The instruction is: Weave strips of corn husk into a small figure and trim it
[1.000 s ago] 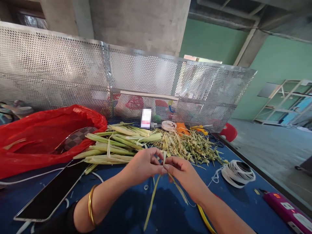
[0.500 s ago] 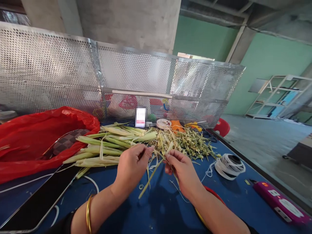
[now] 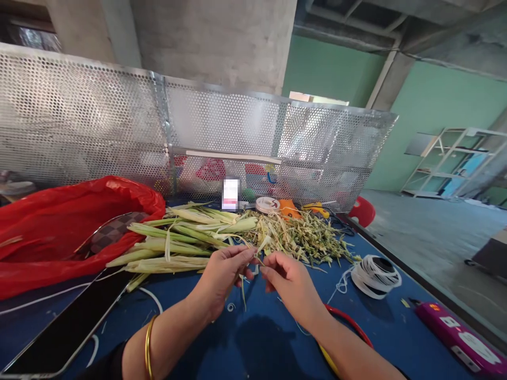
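Note:
My left hand (image 3: 232, 269) pinches a pale corn husk strip (image 3: 264, 244) close to its upper end. Facing it, my right hand (image 3: 283, 274) has thumb and forefinger closed on a thin part of the same strip. The fingertips of both hands almost meet, and a thin end hangs below the left hand. Fingers hide most of the strip. Behind the left hand lie long green-and-cream corn husks (image 3: 186, 240). A heap of small, twisted, dried husk pieces (image 3: 317, 237) spreads behind the right hand.
A red plastic bag (image 3: 51, 221) lies open at left beside a dark flat panel (image 3: 55, 327). To the right are a spool of white cord (image 3: 370, 290) and a purple case (image 3: 455, 332). Tape roll (image 3: 267, 205) and yellow-handled scissors (image 3: 317, 209) lie before the perforated metal screen (image 3: 222, 116).
My left hand has moved right and down and now grips the strip, which hung from my right hand before. The hands have come closer together. The view has shifted slightly.

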Demonstrator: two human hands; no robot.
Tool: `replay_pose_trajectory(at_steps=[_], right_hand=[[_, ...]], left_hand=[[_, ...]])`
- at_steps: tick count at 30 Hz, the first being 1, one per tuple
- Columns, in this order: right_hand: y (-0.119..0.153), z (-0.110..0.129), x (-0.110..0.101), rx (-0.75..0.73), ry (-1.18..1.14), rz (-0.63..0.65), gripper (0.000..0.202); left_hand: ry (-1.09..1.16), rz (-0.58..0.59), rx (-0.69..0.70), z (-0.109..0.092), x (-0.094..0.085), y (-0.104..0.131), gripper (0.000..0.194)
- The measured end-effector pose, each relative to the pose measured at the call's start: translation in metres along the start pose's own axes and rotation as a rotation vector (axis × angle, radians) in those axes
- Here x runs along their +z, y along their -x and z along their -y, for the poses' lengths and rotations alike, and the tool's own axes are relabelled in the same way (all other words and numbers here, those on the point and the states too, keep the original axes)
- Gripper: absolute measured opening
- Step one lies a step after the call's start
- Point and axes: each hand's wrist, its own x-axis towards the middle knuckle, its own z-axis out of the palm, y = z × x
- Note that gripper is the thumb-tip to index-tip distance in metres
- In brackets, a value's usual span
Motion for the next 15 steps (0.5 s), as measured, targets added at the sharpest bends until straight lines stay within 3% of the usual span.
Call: replay_pose_trajectory(at_steps=[6, 10, 15], right_hand=[[0.006, -0.003, 0.004, -0.117, 0.31, -0.017, 0.024], [0.011, -0.004, 0.007, -0.373, 0.494, -0.032, 0.022], [0.014, 0.0, 0.002, -0.531, 0.633, -0.257, 0.01]], left_hand=[[0.002, -0.046, 0.022, 0.009, 0.002, -0.003, 0.025], [-0.001, -0.091, 0.065, 0.014, 0.005, -0.004, 0.02], [-0.125, -0.031, 0.038, 0.014, 0.009, 0.0, 0.015]])
